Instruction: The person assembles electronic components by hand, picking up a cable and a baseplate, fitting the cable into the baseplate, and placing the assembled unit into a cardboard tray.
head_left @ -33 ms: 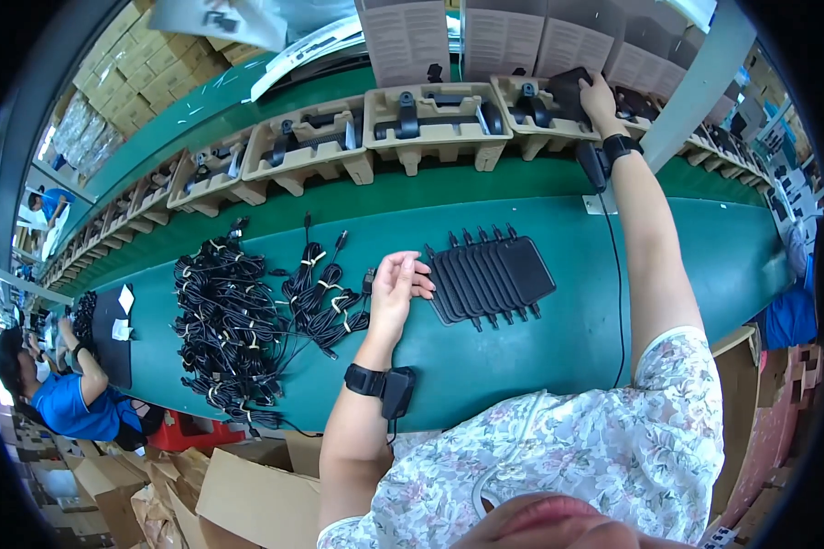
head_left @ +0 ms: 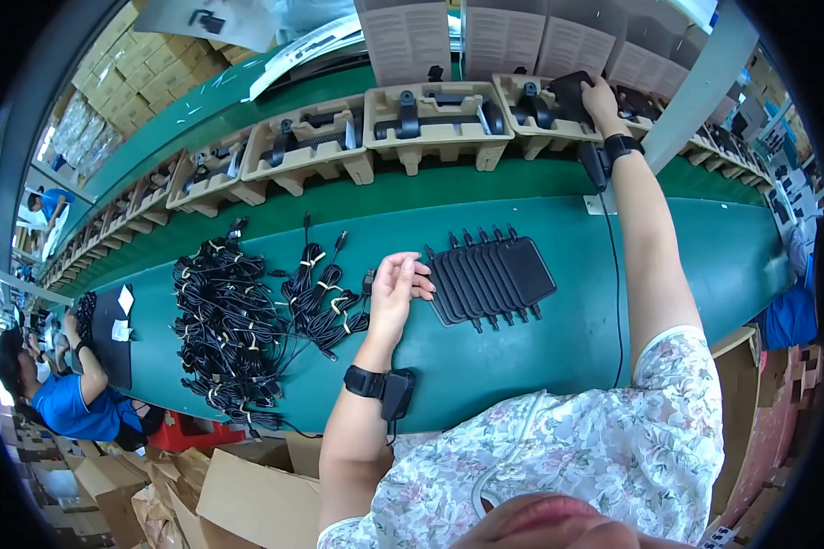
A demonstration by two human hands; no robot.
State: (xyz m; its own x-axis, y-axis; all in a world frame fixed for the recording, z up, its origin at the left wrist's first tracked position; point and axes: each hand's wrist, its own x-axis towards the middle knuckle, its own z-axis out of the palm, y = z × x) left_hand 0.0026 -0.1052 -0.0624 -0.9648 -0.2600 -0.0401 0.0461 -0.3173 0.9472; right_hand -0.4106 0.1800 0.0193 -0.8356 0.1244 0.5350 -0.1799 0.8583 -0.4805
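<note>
My right hand [head_left: 601, 107] reaches to the far right and grips the edge of a black flat panel [head_left: 572, 96], which sits in a brown moulded pulp tray [head_left: 545, 139]. My left hand [head_left: 401, 282] rests over the table, fingers loosely bent and apart, with nothing visible in it. Just right of its fingertips lies a row of overlapping black flat panels [head_left: 529, 267], rounded at the corners, with small stubs along both ends. To the left of this hand are bundled black cables [head_left: 325, 306], tied with pale bands, beside a larger heap of cables [head_left: 229, 320].
More pulp trays [head_left: 438, 137] holding black parts line a raised green ledge behind the green table [head_left: 485, 384]. A grey post [head_left: 700, 96] stands close by my right wrist. A co-worker in blue [head_left: 78, 403] sits at far left. Open cardboard boxes [head_left: 252, 494] stand below the near edge.
</note>
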